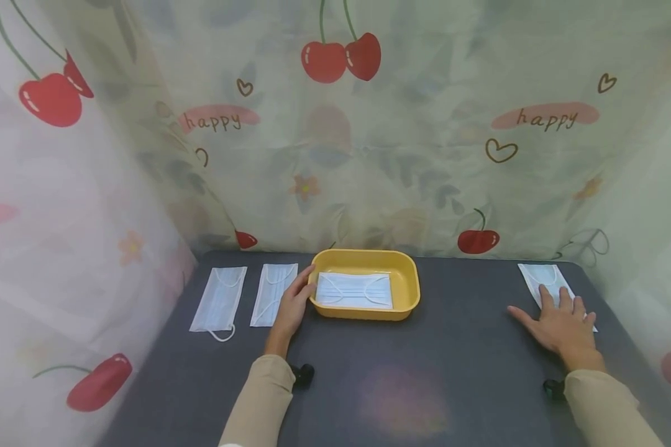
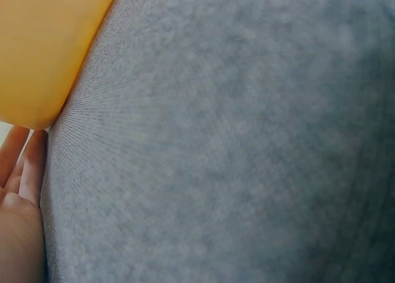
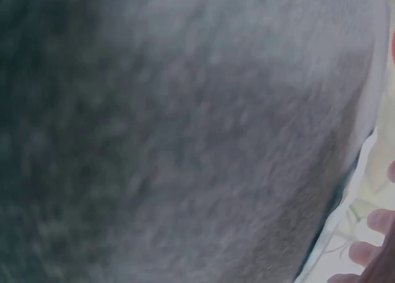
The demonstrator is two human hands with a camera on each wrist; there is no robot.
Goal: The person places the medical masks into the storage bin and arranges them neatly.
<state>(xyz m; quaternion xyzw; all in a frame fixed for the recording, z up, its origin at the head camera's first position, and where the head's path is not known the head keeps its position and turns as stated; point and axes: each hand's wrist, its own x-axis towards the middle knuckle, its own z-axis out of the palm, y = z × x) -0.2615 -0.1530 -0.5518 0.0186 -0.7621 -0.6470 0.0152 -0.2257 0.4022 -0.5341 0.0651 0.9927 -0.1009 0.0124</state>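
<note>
A yellow plastic tray [image 1: 363, 315] stands near the back edge of the table, with a light-blue face mask [image 1: 359, 299] lying flat in it. My left hand [image 1: 292, 305] rests against the tray's left end, its fingers fairly straight along the outer wall. In the left wrist view those fingers [image 2: 32, 165] show beside the yellow wall. Far to the right, my right hand [image 1: 565, 327] is spread over another face mask [image 1: 539, 274] and covers its lower part. Fingertips [image 3: 364, 252] and the mask's white edge [image 3: 345, 202] appear in the right wrist view.
Two more face masks lie left of the tray: one near the left edge [image 1: 219, 299], its ear loop sticking out at the bottom, and one beside my left forearm [image 1: 268, 293]. A patterned curtain [image 1: 402, 155] hangs around the back and sides of the dark grey table [image 1: 335, 385].
</note>
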